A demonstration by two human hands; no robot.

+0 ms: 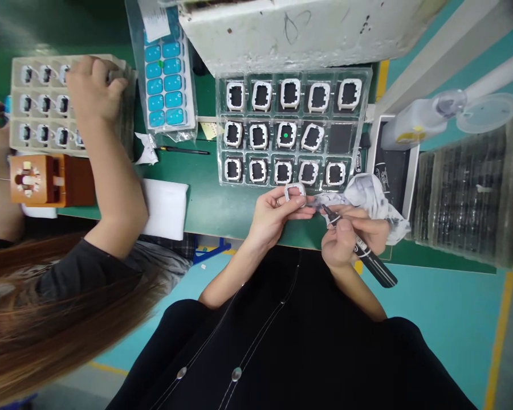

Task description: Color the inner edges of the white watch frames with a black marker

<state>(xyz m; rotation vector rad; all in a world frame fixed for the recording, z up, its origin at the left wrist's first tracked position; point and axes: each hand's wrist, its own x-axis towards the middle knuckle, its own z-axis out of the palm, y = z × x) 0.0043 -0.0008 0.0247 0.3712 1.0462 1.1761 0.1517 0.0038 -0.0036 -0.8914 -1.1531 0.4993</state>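
My left hand pinches a white watch-case frame in front of the clear tray. A black marker pen is in my right hand, its dark tip pointing up and left toward the frame, apart from it. Ahead of both hands lies a clear plastic tray with rows of similar white frames; one compartment at the right of the middle row holds no frame. A green dot marks one frame. Beside my right hand is a crumpled, stained white cloth.
To the left, a co-worker's hand reaches over a beige tray near an orange fixture. Blue stickers, a thin black pen and a white cloth lie between. A bottle and stacked clear trays stand right.
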